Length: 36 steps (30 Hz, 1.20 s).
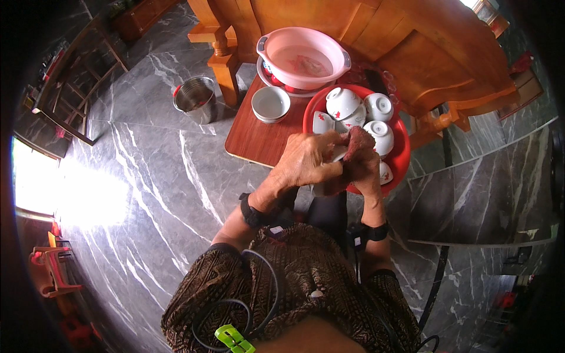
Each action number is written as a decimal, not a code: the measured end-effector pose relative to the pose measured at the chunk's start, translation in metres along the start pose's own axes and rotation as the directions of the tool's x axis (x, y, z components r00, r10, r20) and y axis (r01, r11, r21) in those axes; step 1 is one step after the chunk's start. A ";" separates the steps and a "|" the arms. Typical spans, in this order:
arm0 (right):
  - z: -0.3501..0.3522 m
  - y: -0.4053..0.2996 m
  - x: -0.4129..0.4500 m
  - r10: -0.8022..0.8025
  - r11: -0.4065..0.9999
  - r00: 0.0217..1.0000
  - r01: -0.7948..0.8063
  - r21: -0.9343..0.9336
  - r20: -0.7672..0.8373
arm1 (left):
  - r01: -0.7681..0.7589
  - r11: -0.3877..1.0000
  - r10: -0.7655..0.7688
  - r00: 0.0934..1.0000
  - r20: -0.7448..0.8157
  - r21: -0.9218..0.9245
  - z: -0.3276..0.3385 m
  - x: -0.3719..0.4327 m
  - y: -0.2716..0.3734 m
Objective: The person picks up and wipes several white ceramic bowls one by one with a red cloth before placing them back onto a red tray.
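My left hand (pixel 304 161) grips a white bowl (pixel 337 154), which is mostly covered by my fingers and a cloth. A dark reddish cloth (pixel 359 143) is in my right hand (pixel 364 172), pressed against the same bowl. Behind and beside my hands, a red plastic basin (pixel 402 165) holds several white bowls with red flower prints, some upside down, such as one bowl (pixel 378 134). To the left, a short stack of white bowls (pixel 270 103) stands upright on a small brown wooden table (pixel 247 132).
A pink plastic basin (pixel 304 81) rests on another basin at the table's back. A metal bucket (pixel 196 103) stands on the marble-patterned floor at left. A carved wooden bench (pixel 375 31) borders the far side. A black cable (pixel 276 282) with a green clip crosses my lap.
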State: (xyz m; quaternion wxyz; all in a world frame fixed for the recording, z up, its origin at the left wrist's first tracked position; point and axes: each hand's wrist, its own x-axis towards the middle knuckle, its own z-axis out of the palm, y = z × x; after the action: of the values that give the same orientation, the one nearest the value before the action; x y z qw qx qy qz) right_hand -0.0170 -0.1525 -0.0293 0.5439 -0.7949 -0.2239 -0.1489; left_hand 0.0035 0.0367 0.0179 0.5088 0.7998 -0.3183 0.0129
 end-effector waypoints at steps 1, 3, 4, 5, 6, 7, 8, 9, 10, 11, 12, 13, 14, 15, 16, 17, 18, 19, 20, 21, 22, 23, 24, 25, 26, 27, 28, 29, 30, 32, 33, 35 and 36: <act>0.002 0.000 0.002 0.042 0.996 0.996 -0.036 0.079 -0.077 | -0.001 1.000 0.001 1.000 0.003 -0.007 -0.005 0.003 0.004; 0.004 -0.005 0.005 0.090 0.985 0.984 -0.065 0.158 -0.156 | -0.007 1.000 0.007 1.000 0.010 -0.016 -0.007 0.005 0.009; 0.005 -0.018 0.011 0.131 0.978 0.968 -0.091 0.187 -0.215 | -0.023 1.000 0.022 0.998 -0.056 -0.014 -0.007 0.005 0.011; 0.006 -0.025 0.014 0.173 0.969 0.947 -0.115 0.218 -0.272 | -0.038 0.999 0.037 0.992 -0.121 -0.011 -0.007 0.006 0.012; 0.007 -0.019 0.009 0.245 0.942 0.937 -0.171 0.288 -0.247 | -0.044 0.999 0.045 0.989 -0.141 0.010 -0.007 0.006 0.016; 0.007 -0.015 0.005 0.315 0.909 0.922 -0.225 0.350 -0.225 | -0.047 0.999 0.047 0.989 -0.140 0.008 -0.005 0.007 0.018; 0.009 -0.012 0.002 0.394 0.833 0.894 -0.248 0.495 -0.215 | -0.108 0.994 0.109 0.974 -0.198 0.019 -0.002 0.009 0.019; 0.011 -0.009 0.000 0.469 0.733 0.862 -0.260 0.628 -0.191 | -0.167 0.985 0.170 0.952 -0.254 0.033 0.000 0.010 0.020; 0.014 -0.006 -0.001 0.469 0.734 0.862 -0.260 0.628 -0.193 | -0.168 0.985 0.171 0.952 -0.253 0.032 0.002 0.010 0.022; 0.016 -0.002 -0.002 0.488 0.652 0.856 -0.227 0.724 -0.171 | -0.187 0.982 0.191 0.946 -0.263 0.040 0.003 0.010 0.023; 0.018 0.000 -0.002 0.505 0.558 0.851 -0.190 0.808 -0.148 | -0.206 0.977 0.211 0.938 -0.273 0.048 0.004 0.010 0.025; 0.020 0.000 -0.002 0.505 0.556 0.851 -0.192 0.809 -0.145 | -0.220 0.974 0.228 0.931 -0.285 0.059 0.005 0.009 0.025; 0.022 0.000 -0.003 0.351 0.858 0.917 -0.234 0.457 -0.189 | -0.218 0.974 0.226 0.931 -0.286 0.061 0.006 0.009 0.025; 0.024 0.000 -0.004 0.188 0.982 0.970 -0.189 0.011 -0.152 | -0.237 0.966 0.257 0.917 -0.305 0.102 0.007 0.009 0.024; 0.024 -0.001 -0.006 0.055 0.898 0.997 -0.070 -0.434 -0.048 | -0.260 0.955 0.292 0.901 -0.320 0.140 0.009 0.010 0.023; 0.024 -0.002 -0.008 -0.019 0.624 0.994 0.095 -0.776 0.106 | -0.263 0.955 0.294 0.902 -0.317 0.137 0.012 0.013 0.020; 0.025 -0.003 -0.010 -0.017 0.431 0.982 0.177 -0.885 0.189 | -0.344 0.912 0.405 0.837 -0.367 0.223 0.016 0.017 0.016; 0.025 -0.005 -0.011 -0.015 0.219 0.963 0.266 -0.939 0.269 | -0.412 0.857 0.512 0.757 -0.406 0.311 0.019 0.020 0.013; 0.030 -0.006 -0.013 -0.027 0.102 0.940 0.341 -0.934 0.340 | -0.400 0.858 0.507 0.759 -0.409 0.321 0.020 0.017 0.008; 0.036 -0.007 -0.015 -0.033 -0.018 0.911 0.410 -0.912 0.411 | -0.372 0.870 0.484 0.769 -0.417 0.324 0.020 0.013 0.004; 0.035 -0.004 -0.016 -0.026 -0.082 0.899 0.434 -0.897 0.437 | -0.358 0.879 0.467 0.779 -0.418 0.315 0.022 0.013 0.004; 0.035 -0.002 -0.018 -0.021 -0.145 0.885 0.457 -0.878 0.465 | -0.358 0.879 0.467 0.780 -0.417 0.314 0.022 0.012 0.005; 0.034 0.011 -0.021 0.001 -0.143 0.902 0.427 -0.893 0.431 | -0.343 0.889 0.440 0.823 -0.360 0.303 0.021 0.010 0.007; 0.031 0.017 -0.022 -0.018 0.038 0.923 0.384 -0.923 0.384 | -0.333 0.898 0.415 0.859 -0.299 0.289 0.021 0.011 0.009; 0.026 0.023 -0.026 -0.017 0.416 0.964 0.249 -0.874 0.266 | -0.310 0.931 0.352 0.899 -0.259 0.191 0.020 0.012 0.009; 0.024 0.031 -0.029 -0.012 0.770 0.989 0.104 -0.629 0.149 | -0.313 0.931 0.355 0.898 -0.258 0.190 0.019 0.014 0.009; 0.023 0.039 -0.034 0.093 0.952 0.995 -0.079 -0.297 0.031 | -0.253 0.960 0.275 0.931 -0.238 0.120 0.019 0.013 0.008; 0.021 0.017 -0.023 0.283 0.937 0.945 -0.235 0.257 -0.166 | -0.183 0.982 0.190 0.957 -0.220 0.052 0.016 0.012 0.007; 0.020 0.002 -0.015 0.530 0.634 0.819 -0.210 0.744 -0.220 | -0.189 0.981 0.193 0.955 -0.227 0.040 0.014 0.010 0.005; 0.007 0.007 -0.016 0.273 0.915 0.892 -0.125 0.383 -0.361 | -0.188 0.981 0.195 0.961 -0.195 0.050 0.011 0.011 0.008; -0.001 0.014 -0.018 0.144 0.988 0.909 -0.108 0.111 -0.392 | -0.189 0.980 0.196 0.967 -0.164 0.060 0.009 0.012 0.011; -0.008 0.002 -0.010 -0.062 0.981 0.927 -0.011 -0.191 -0.370 | -0.192 0.979 0.201 0.969 -0.144 0.072 0.007 0.010 0.012; -0.011 -0.003 -0.008 -0.157 0.941 0.931 0.039 -0.336 -0.330 | -0.178 0.979 0.188 0.977 -0.099 0.096 0.008 0.010 0.013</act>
State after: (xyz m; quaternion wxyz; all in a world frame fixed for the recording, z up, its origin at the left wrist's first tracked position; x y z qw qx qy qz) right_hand -0.0249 -0.1632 -0.0268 0.4289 -0.8213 -0.1353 -0.3509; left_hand 0.0020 0.0218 0.0279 0.4868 0.7864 -0.3620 0.1164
